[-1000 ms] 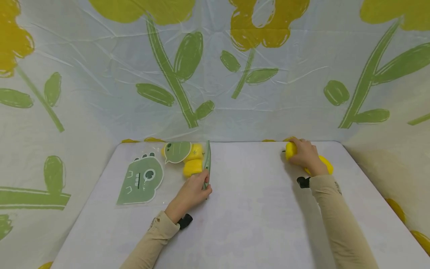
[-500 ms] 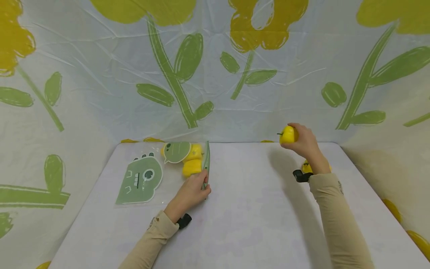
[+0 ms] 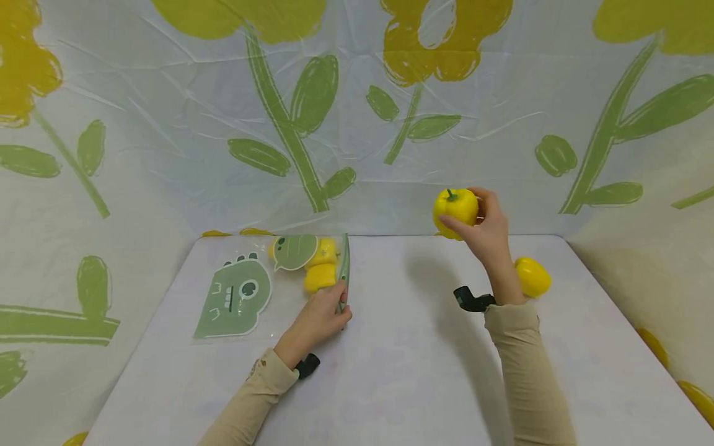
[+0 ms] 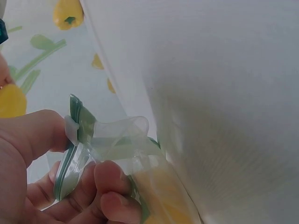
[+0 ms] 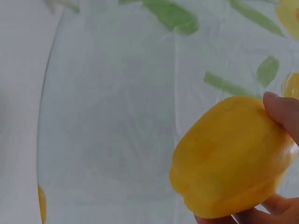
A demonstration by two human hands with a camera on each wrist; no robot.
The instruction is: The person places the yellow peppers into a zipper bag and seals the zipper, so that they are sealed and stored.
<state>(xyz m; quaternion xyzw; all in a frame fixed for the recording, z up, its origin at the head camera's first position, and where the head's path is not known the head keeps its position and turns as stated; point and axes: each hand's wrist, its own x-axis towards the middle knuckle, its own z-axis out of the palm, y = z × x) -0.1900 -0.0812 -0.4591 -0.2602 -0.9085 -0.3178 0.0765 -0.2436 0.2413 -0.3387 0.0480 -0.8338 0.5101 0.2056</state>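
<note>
Head view: right hand [image 3: 488, 232] grips a yellow bell pepper [image 3: 456, 210] aloft at 1 o'clock; left hand [image 3: 318, 319] pinches the clear zip bag's green-edged mouth [image 3: 343, 272] on the tabletop [image 3: 413, 359].

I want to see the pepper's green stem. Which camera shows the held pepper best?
The head view: the whole yellow pepper with its stem, held up by the right hand. The right wrist view shows only its side, no stem; the left wrist view a sliver.
</note>
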